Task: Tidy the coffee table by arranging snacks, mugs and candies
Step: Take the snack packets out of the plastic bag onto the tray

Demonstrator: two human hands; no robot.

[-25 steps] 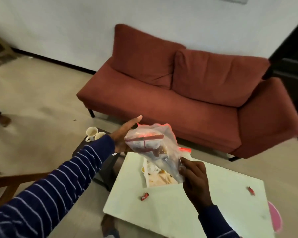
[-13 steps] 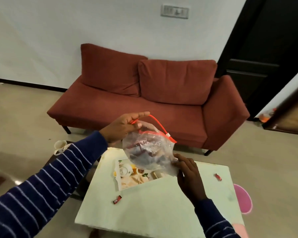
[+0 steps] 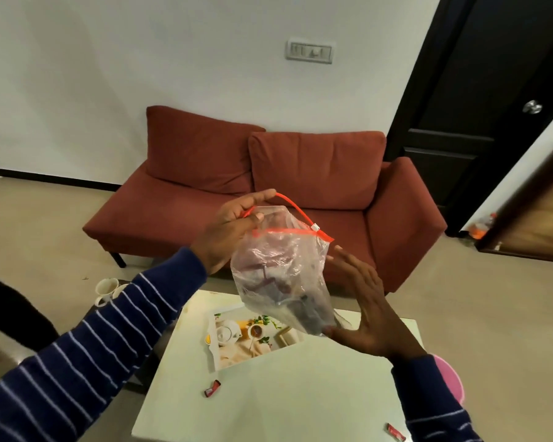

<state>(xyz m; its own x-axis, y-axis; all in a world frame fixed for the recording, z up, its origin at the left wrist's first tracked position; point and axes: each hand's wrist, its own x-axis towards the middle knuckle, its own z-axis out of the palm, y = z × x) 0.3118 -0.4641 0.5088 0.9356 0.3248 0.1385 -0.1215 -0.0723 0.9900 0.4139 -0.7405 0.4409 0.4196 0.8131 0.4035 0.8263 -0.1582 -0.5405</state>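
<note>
Ideally the left hand [image 3: 227, 231], pinching the zip bag's [image 3: 281, 272] red rim, keeps its mouth wide while the spread right hand [image 3: 364, 307] steadies its base.

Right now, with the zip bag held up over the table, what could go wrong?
1. The zip bag hangs from the left hand by one edge of its open mouth; candies inside may spill if it tips.
2. The right hand only touches the bag's bottom, fingers spread, so it may slip.
3. Two loose candies lie near the coffee table edges.
</note>
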